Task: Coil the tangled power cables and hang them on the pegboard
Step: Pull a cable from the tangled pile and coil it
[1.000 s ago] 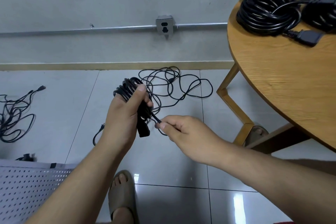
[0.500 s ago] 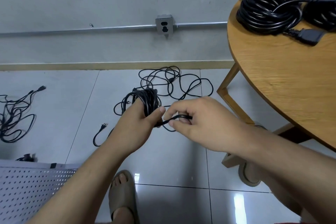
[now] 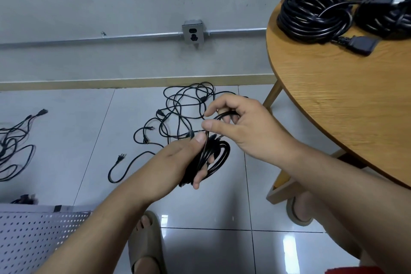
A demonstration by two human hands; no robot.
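While my left hand grips the coil, fingers curled through its loops and thumb pressed on top, my right hand pinches the loose tail between thumb and forefinger just above it. The coil hangs in the air over the floor, between the tangle lying on the tiles and my feet. I judge the step to be binding the bundle with that tail. To do it well I should grip firmly with the left so the loops do not slide apart, carry the tail round the middle of the bundle under steady tension, lay each turn snug beside the last, and tuck the end through so it locks. I should leave one loop free at the top, since that is what goes over a peg on the pegboard low at my left. Slack here would let the coil spring open.
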